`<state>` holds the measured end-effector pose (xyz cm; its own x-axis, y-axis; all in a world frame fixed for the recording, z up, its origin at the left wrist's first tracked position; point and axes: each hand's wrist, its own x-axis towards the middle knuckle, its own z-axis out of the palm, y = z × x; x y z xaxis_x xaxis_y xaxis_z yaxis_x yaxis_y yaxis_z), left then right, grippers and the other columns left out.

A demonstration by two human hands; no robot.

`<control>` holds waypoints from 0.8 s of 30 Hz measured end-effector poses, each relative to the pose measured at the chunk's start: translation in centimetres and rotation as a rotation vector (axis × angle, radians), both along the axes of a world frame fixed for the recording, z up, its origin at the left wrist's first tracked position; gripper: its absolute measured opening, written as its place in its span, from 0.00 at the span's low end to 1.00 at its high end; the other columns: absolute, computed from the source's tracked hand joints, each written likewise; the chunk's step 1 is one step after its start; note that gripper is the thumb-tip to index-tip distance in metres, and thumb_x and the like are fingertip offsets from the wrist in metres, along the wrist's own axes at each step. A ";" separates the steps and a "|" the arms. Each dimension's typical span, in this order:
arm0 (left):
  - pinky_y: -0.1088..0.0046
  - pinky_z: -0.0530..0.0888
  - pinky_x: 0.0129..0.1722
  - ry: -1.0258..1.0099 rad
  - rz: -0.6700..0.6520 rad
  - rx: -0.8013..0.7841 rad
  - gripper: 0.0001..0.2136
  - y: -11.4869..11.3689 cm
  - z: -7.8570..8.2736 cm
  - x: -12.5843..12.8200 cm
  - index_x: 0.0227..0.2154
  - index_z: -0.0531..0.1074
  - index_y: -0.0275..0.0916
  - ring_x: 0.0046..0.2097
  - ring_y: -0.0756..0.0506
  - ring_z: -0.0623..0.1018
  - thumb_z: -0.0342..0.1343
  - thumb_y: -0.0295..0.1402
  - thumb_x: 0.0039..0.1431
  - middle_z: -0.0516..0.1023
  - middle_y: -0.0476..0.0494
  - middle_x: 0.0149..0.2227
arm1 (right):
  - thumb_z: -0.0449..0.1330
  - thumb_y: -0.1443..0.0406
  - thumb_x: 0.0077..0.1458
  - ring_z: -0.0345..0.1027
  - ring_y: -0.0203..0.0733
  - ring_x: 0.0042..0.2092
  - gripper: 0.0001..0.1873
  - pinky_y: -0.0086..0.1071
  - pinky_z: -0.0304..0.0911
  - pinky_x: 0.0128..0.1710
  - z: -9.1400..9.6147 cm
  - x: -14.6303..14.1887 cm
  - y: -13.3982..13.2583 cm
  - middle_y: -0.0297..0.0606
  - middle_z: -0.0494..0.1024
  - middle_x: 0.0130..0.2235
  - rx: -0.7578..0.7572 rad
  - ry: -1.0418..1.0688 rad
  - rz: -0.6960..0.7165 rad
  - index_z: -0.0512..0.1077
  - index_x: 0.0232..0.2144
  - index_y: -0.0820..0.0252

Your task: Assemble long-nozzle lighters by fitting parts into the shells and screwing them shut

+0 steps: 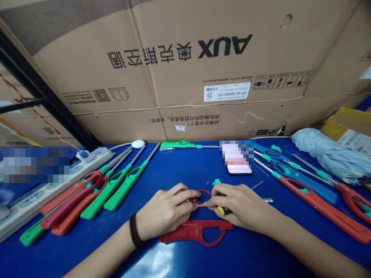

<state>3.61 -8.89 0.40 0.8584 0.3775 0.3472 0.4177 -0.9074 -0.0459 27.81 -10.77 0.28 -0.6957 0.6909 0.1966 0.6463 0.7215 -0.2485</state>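
Observation:
My left hand (169, 210) is closed around an opened red gas lighter (199, 200), whose inner parts show between the fingers. At the lighter's right end, the fingertips of my right hand (236, 204) are pinched together by a small pale part; what exactly they grip is too small to make out. A yellow and black handle (223, 211) shows under my right palm, and I cannot tell whether it is held or lying there. Just below both hands lies a loose red lighter half-shell (197, 233) with a trigger loop. A small green piece (216, 181) sits beyond my right fingers.
Several red and green lighters (127, 187) lie at left by a white power strip (72, 173). Blue and red lighters (324, 208) lie at right. Farther back are a green lighter (178, 144), a phone (239, 169) and a light-blue cloth bundle (324, 150), before a cardboard wall (174, 85).

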 end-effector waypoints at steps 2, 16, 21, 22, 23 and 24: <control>0.77 0.74 0.27 -0.009 -0.015 -0.018 0.08 0.1 -0.1 0.0 0.41 0.73 0.40 0.45 0.46 0.73 0.49 0.28 0.64 0.77 0.49 0.48 | 0.55 0.69 0.59 0.69 0.36 0.33 0.11 0.27 0.58 0.28 -0.1 -0.1 0.0 0.34 0.75 0.37 0.022 0.007 0.002 0.76 0.39 0.53; 0.77 0.76 0.32 -0.077 -0.055 -0.102 0.08 0.1 0.0 -0.1 0.40 0.74 0.40 0.45 0.47 0.76 0.51 0.29 0.63 0.77 0.45 0.47 | 0.58 0.58 0.57 0.73 0.42 0.36 0.17 0.34 0.67 0.33 0.7 3.6 2.0 0.36 0.75 0.43 0.036 0.006 -0.287 0.72 0.49 0.52; 0.75 0.77 0.35 -0.106 -0.068 -0.124 0.08 0.3 -0.2 0.0 0.39 0.75 0.40 0.44 0.47 0.76 0.50 0.29 0.64 0.78 0.45 0.46 | 0.55 0.61 0.60 0.73 0.41 0.35 0.14 0.33 0.67 0.32 0.1 3.0 2.0 0.36 0.75 0.43 -0.041 -0.011 -0.253 0.71 0.47 0.51; 0.74 0.78 0.36 -0.111 -0.069 -0.133 0.08 0.3 -0.2 0.1 0.39 0.75 0.39 0.44 0.47 0.76 0.50 0.29 0.64 0.78 0.45 0.46 | 0.55 0.62 0.60 0.73 0.41 0.35 0.12 0.33 0.67 0.32 0.1 3.0 2.0 0.35 0.75 0.42 -0.052 0.001 -0.251 0.72 0.46 0.52; 0.74 0.77 0.36 -0.114 -0.068 -0.138 0.08 0.3 -0.2 0.1 0.39 0.75 0.39 0.45 0.47 0.76 0.50 0.29 0.64 0.78 0.45 0.46 | 0.56 0.62 0.59 0.73 0.41 0.36 0.11 0.33 0.67 0.33 0.2 2.9 2.0 0.36 0.75 0.42 -0.062 0.016 -0.250 0.72 0.44 0.53; 0.75 0.77 0.37 -0.114 -0.064 -0.143 0.08 0.2 -0.1 0.1 0.39 0.75 0.39 0.45 0.47 0.76 0.50 0.29 0.64 0.78 0.45 0.46 | 0.56 0.62 0.58 0.73 0.41 0.37 0.10 0.33 0.68 0.34 0.3 2.8 1.9 0.36 0.76 0.41 -0.073 0.032 -0.252 0.72 0.42 0.54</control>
<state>3.70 -8.65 0.27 0.8403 0.3761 0.3905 0.3543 -0.9261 0.1295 30.66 -8.84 0.54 -0.4938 0.8550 0.1589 0.7946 0.5178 -0.3170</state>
